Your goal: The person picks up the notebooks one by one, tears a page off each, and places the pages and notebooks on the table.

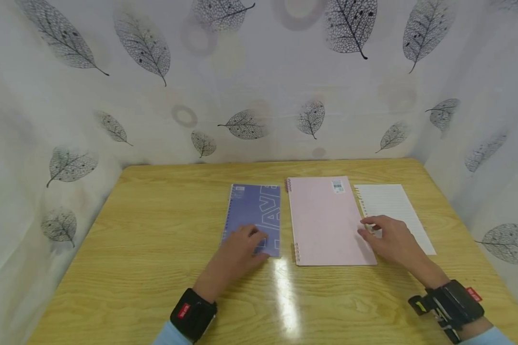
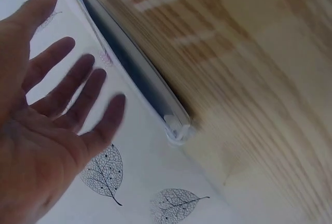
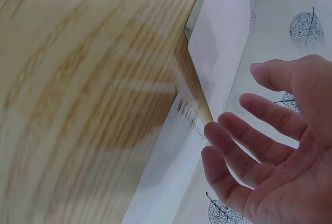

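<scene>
A blue spiral notebook point(image 1: 250, 206) lies left of centre on the table. My left hand point(image 1: 241, 245) hovers over its lower half, and the left wrist view shows that hand's fingers point(image 2: 83, 94) spread with nothing in them. In the middle lies a larger pink spiral notebook point(image 1: 323, 220) with a white label at its top. To its right is a lined white sheet point(image 1: 388, 199) with punched holes along its left side. My right hand point(image 1: 390, 239) is above the gap between pink notebook and sheet, its fingers point(image 3: 233, 136) loosely bent around nothing.
The wooden table point(image 1: 155, 215) reaches back to a white curtain point(image 1: 250, 86) with a leaf print, which also hangs along both sides. Each wrist carries a black strap point(image 1: 193, 314) with a camera.
</scene>
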A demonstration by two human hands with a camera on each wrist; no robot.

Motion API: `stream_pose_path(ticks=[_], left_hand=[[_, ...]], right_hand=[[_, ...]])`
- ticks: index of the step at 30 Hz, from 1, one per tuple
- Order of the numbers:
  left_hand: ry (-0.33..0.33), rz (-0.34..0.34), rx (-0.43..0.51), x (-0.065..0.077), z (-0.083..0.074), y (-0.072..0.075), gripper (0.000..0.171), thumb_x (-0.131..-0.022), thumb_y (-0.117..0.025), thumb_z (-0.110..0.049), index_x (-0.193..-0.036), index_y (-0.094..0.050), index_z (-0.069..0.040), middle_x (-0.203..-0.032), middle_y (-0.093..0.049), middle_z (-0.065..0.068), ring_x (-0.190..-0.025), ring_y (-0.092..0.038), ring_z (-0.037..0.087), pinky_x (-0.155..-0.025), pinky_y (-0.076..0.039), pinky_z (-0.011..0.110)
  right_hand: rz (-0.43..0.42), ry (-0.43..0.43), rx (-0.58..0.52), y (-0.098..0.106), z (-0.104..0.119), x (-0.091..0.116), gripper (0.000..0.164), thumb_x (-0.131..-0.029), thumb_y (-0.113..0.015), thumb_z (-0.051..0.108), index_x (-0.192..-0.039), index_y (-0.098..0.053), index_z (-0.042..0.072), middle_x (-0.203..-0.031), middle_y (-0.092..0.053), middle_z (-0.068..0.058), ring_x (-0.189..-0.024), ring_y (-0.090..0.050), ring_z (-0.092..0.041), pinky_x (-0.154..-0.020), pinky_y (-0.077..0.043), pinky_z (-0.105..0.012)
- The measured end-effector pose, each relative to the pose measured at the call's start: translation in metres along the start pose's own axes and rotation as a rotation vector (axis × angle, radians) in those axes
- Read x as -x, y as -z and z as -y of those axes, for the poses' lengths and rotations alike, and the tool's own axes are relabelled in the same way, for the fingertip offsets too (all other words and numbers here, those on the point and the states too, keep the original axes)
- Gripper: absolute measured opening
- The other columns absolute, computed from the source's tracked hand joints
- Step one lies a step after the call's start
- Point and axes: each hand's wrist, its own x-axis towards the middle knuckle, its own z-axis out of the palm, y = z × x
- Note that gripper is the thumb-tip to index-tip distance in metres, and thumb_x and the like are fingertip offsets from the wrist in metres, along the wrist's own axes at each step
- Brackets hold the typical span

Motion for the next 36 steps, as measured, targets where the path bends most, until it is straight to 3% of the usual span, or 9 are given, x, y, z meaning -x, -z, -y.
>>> stream_pose_path(ticks=[4,8,16,22,29,33,36], left_hand=[[0.112,0.093,-0.085,0.003,0.004,0.003,0.051,-0.087,-0.070,-0.036,-0.132,-0.060,-0.014,-0.133,-0.057,0.018,-0.121,-0.048,0.038,-0.092,-0.048,0.062],[0.203,0.164,-0.095,0.011,0.009,0.006,0.058,-0.090,-0.066,-0.041,-0.139,-0.054,-0.013,-0.144,-0.047,0.020,-0.131,-0.038,0.039,-0.093,-0.043,0.069],[0.337,0.158,-0.029,0.042,0.032,0.017,0.060,-0.093,-0.062,-0.041,-0.142,-0.050,-0.010,-0.150,-0.040,0.021,-0.136,-0.030,0.039,-0.096,-0.039,0.071],[0.394,0.122,-0.034,0.067,0.050,0.031,0.061,-0.091,-0.065,-0.040,-0.141,-0.052,-0.008,-0.150,-0.041,0.022,-0.136,-0.031,0.042,-0.094,-0.035,0.076],[0.349,0.053,-0.045,0.068,0.051,0.035,0.058,-0.089,-0.067,-0.039,-0.135,-0.057,-0.006,-0.143,-0.047,0.025,-0.131,-0.036,0.044,-0.097,-0.030,0.078],[0.241,-0.040,-0.002,0.053,0.036,0.037,0.052,-0.086,-0.072,-0.032,-0.130,-0.061,-0.006,-0.135,-0.055,0.026,-0.123,-0.047,0.043,-0.098,-0.039,0.068],[0.122,-0.093,0.041,0.037,0.017,0.033,0.051,-0.085,-0.074,-0.029,-0.129,-0.062,-0.006,-0.129,-0.060,0.022,-0.114,-0.056,0.037,-0.089,-0.053,0.055]], right_hand=[[0.007,0.014,-0.001,-0.001,-0.001,0.000,0.031,-0.087,-0.070,0.018,-0.109,-0.070,-0.004,-0.109,-0.068,-0.031,-0.087,-0.064,-0.040,-0.067,-0.053,-0.057],[0.023,0.020,-0.006,-0.003,-0.001,0.000,0.032,-0.087,-0.071,0.017,-0.110,-0.069,-0.005,-0.113,-0.066,-0.032,-0.091,-0.064,-0.041,-0.073,-0.052,-0.060],[0.049,0.027,-0.045,-0.009,0.006,-0.003,0.032,-0.087,-0.070,0.016,-0.111,-0.069,-0.006,-0.104,-0.070,-0.029,-0.088,-0.064,-0.037,-0.072,-0.054,-0.057],[0.005,0.027,-0.031,-0.012,0.014,-0.010,0.032,-0.088,-0.070,0.016,-0.111,-0.069,-0.006,-0.097,-0.071,-0.026,-0.081,-0.063,-0.032,-0.065,-0.054,-0.050],[0.052,-0.148,-0.056,-0.010,0.020,-0.012,0.038,-0.092,-0.065,0.022,-0.115,-0.066,-0.007,-0.090,-0.068,-0.022,-0.073,-0.057,-0.028,-0.059,-0.045,-0.036],[0.061,-0.170,-0.096,-0.014,0.024,-0.013,0.037,-0.092,-0.064,0.024,-0.115,-0.067,-0.005,-0.092,-0.070,-0.022,-0.078,-0.060,-0.028,-0.061,-0.049,-0.038],[0.065,-0.170,-0.119,-0.018,0.029,-0.014,0.037,-0.092,-0.064,0.025,-0.116,-0.068,-0.003,-0.099,-0.071,-0.025,-0.086,-0.064,-0.032,-0.067,-0.054,-0.046]])
